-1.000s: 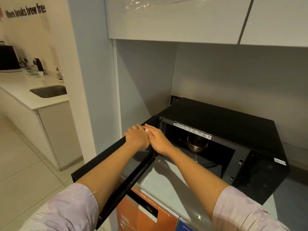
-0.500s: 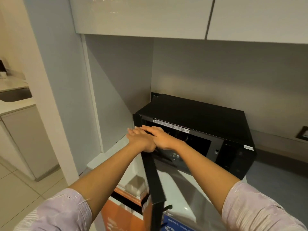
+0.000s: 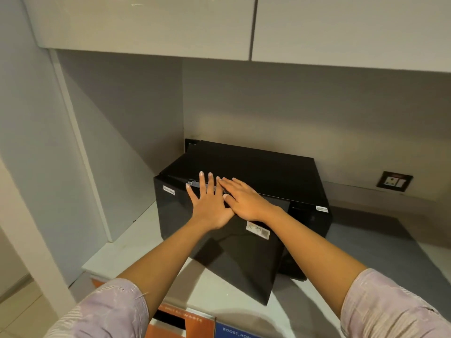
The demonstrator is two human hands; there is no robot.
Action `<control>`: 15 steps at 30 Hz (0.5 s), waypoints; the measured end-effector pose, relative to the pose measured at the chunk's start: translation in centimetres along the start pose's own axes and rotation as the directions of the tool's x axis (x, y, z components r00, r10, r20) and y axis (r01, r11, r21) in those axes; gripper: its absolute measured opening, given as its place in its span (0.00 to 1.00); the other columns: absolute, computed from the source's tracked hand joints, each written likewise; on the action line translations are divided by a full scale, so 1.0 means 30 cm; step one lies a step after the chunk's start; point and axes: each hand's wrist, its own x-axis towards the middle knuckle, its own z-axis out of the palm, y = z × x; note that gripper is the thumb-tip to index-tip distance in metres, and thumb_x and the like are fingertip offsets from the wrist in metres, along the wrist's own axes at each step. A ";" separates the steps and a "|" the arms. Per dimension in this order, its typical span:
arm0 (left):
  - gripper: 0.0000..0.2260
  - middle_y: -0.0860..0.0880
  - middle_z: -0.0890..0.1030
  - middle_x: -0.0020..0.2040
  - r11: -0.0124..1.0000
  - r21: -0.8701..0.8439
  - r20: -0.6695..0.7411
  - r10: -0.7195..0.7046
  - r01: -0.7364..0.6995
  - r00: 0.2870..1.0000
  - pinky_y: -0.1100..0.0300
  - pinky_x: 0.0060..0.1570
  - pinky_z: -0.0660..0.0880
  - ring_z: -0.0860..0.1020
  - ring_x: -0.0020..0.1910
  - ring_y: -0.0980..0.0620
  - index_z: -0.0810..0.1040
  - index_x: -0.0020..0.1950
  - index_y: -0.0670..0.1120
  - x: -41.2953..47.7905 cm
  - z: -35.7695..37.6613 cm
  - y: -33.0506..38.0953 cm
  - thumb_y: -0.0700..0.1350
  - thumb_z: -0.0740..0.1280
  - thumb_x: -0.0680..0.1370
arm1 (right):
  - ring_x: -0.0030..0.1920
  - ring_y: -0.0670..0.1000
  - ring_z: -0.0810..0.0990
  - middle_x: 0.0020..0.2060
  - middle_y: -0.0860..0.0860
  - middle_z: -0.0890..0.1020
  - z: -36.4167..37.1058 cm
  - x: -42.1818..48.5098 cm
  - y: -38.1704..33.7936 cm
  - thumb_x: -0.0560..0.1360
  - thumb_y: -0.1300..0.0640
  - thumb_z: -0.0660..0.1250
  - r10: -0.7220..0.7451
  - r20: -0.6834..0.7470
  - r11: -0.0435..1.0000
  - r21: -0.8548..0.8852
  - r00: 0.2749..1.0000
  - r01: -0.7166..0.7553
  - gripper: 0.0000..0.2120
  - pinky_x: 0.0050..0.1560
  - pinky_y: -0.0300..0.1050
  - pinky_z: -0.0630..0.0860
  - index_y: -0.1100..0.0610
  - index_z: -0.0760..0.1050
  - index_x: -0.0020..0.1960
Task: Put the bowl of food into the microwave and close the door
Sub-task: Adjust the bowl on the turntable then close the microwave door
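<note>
The black microwave (image 3: 256, 172) stands in the corner of a pale counter (image 3: 136, 245). Its door (image 3: 244, 259), hinged on the left, is swung almost against the body; the right edge still stands out a little, and a thin gap shows along the top. My left hand (image 3: 210, 206) lies flat on the upper part of the door, fingers spread. My right hand (image 3: 246, 201) lies flat beside it, touching it, fingers pointing left. Neither hand holds anything. The bowl of food is hidden behind the door.
Glossy wall cabinets (image 3: 146, 25) hang low over the microwave. A side wall panel (image 3: 109, 142) stands close on the left. A wall socket (image 3: 394, 181) sits at the right. Below the counter front are an orange bin panel (image 3: 180, 320) and a blue one (image 3: 234, 331).
The door has swung from wide open to nearly shut. Both hands went from its top edge to lying flat on its front. The bowl inside is no longer visible.
</note>
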 end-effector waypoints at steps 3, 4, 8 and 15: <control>0.37 0.45 0.44 0.82 0.989 0.057 -0.024 0.140 -0.139 0.990 0.35 0.72 0.33 0.35 0.79 0.45 0.46 0.80 0.46 0.039 0.009 0.003 0.63 0.51 0.78 | 0.80 0.51 0.48 0.80 0.50 0.53 0.010 -0.005 0.026 0.83 0.48 0.48 0.064 -0.055 0.997 -0.037 0.996 -0.066 0.27 0.77 0.51 0.45 0.52 0.48 0.80; 0.36 0.45 0.45 0.82 0.982 0.077 -0.021 0.175 -0.173 0.984 0.36 0.72 0.34 0.36 0.79 0.46 0.46 0.80 0.46 0.052 0.011 0.002 0.64 0.50 0.77 | 0.80 0.50 0.49 0.80 0.50 0.53 0.014 -0.004 0.033 0.83 0.47 0.48 0.084 -0.077 0.995 -0.055 0.993 -0.088 0.27 0.77 0.52 0.45 0.52 0.48 0.80; 0.37 0.46 0.47 0.82 0.957 0.115 0.018 0.267 -0.267 0.963 0.39 0.74 0.35 0.38 0.80 0.46 0.47 0.81 0.49 0.108 0.020 -0.009 0.66 0.50 0.77 | 0.80 0.50 0.50 0.80 0.50 0.54 0.031 -0.004 0.071 0.82 0.41 0.46 0.163 -0.141 0.977 -0.114 0.977 -0.179 0.30 0.78 0.55 0.46 0.52 0.48 0.80; 0.38 0.48 0.55 0.81 0.947 0.107 -0.009 0.306 -0.303 0.952 0.39 0.76 0.44 0.49 0.80 0.45 0.50 0.80 0.52 0.153 0.056 -0.026 0.68 0.52 0.74 | 0.78 0.52 0.57 0.78 0.51 0.61 0.067 0.002 0.101 0.81 0.38 0.43 0.163 -0.265 0.925 -0.294 0.950 -0.241 0.32 0.77 0.55 0.55 0.54 0.56 0.79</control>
